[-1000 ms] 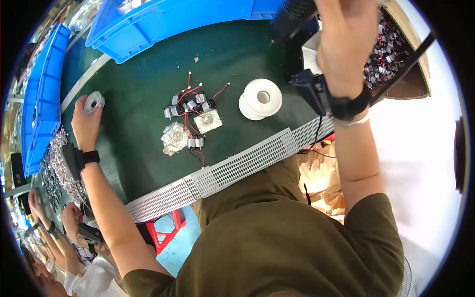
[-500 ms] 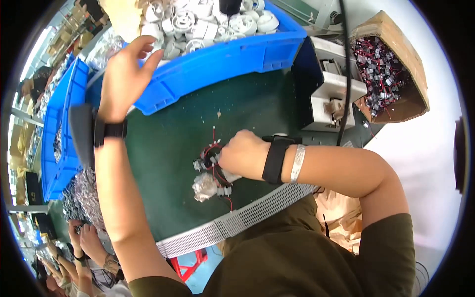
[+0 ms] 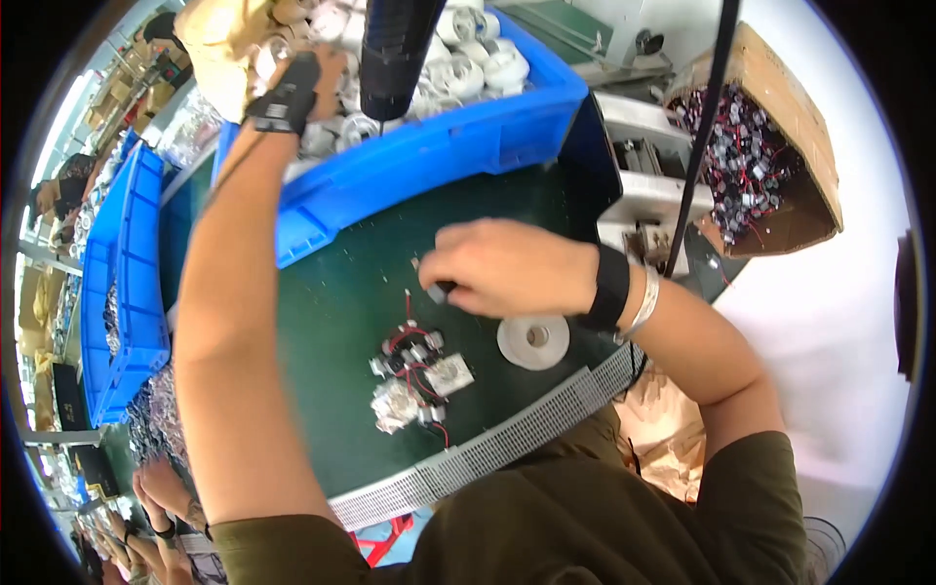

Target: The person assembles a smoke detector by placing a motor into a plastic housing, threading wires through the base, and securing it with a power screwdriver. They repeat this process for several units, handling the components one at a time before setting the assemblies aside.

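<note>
My left hand (image 3: 329,82) reaches into the large blue bin (image 3: 439,146), among round white plastic housings (image 3: 456,73); its fingertips are hidden there. Above the green tabletop, my right hand (image 3: 507,265) pinches a small dark grey part (image 3: 442,291) between thumb and fingers. Below it lies a cluster of small grey and black components with red wires (image 3: 409,353). A crumpled clear plastic piece (image 3: 396,405) and a flat whitish piece (image 3: 449,374) touch that cluster. To the right, near the front edge, a white round part (image 3: 514,343) with a central hole lies flat.
A black power screwdriver (image 3: 395,58) hangs over the bin. At right stand a metal fixture (image 3: 648,195) and a cardboard box (image 3: 814,146) of wired components, with a black cable (image 3: 710,127) in front. Another blue bin (image 3: 132,283) and other people's hands (image 3: 166,487) are at left.
My left hand has moved forward and right into the bin. My right hand has lifted away from the wired cluster with a small dark part, uncovering the white round part.
</note>
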A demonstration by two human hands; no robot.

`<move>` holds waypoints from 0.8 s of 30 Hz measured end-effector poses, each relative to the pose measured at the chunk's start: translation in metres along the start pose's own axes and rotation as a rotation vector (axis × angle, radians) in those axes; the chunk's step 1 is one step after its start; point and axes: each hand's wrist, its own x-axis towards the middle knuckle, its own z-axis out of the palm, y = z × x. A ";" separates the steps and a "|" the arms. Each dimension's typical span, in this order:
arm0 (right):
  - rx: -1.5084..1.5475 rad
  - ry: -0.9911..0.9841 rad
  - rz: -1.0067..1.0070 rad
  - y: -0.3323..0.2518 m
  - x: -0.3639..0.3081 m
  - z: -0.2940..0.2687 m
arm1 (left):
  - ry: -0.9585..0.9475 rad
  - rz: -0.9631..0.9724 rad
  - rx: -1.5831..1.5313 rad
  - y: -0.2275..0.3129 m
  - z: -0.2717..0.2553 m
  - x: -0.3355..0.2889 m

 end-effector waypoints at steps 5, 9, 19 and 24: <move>0.526 0.118 0.233 -0.005 -0.025 -0.031 | 0.630 -0.042 -0.359 -0.013 -0.002 -0.069; 0.545 0.307 0.269 -0.007 -0.073 -0.020 | 0.457 -0.263 -1.490 0.080 -0.030 -0.168; 0.176 0.518 0.197 -0.035 -0.113 -0.004 | 0.279 -0.076 -1.520 0.260 -0.017 -0.216; 0.198 0.396 0.169 -0.029 -0.123 0.008 | 0.276 -0.043 -1.302 0.258 -0.018 -0.221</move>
